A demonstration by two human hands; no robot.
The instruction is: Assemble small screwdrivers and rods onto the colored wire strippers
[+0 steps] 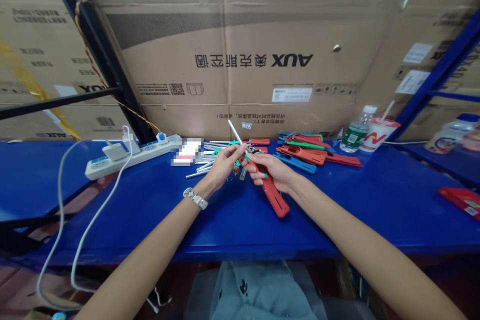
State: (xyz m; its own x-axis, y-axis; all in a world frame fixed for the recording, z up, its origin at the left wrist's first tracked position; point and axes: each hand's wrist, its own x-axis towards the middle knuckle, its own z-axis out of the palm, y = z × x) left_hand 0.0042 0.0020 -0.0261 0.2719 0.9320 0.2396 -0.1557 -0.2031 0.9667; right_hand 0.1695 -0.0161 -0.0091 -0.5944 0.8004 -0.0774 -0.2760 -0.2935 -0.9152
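A long-nosed lighter with a red handle and a thin silver tube is held in front of me over the blue table. Fingers of my left hand pinch the tube near its base. My right hand wraps round the upper part of the handle, whose broad end points toward me. Just behind my hands lies a pile of loose silver tubes with green parts. Farther right is a heap of lighter handles, among them an orange handle and a blue handle.
A white power strip with plugs and cables lies at the left. On the right stand a water bottle, a lidded cup and a bottle with a blue cap. A red packet rests near the right edge. Cardboard backs the table.
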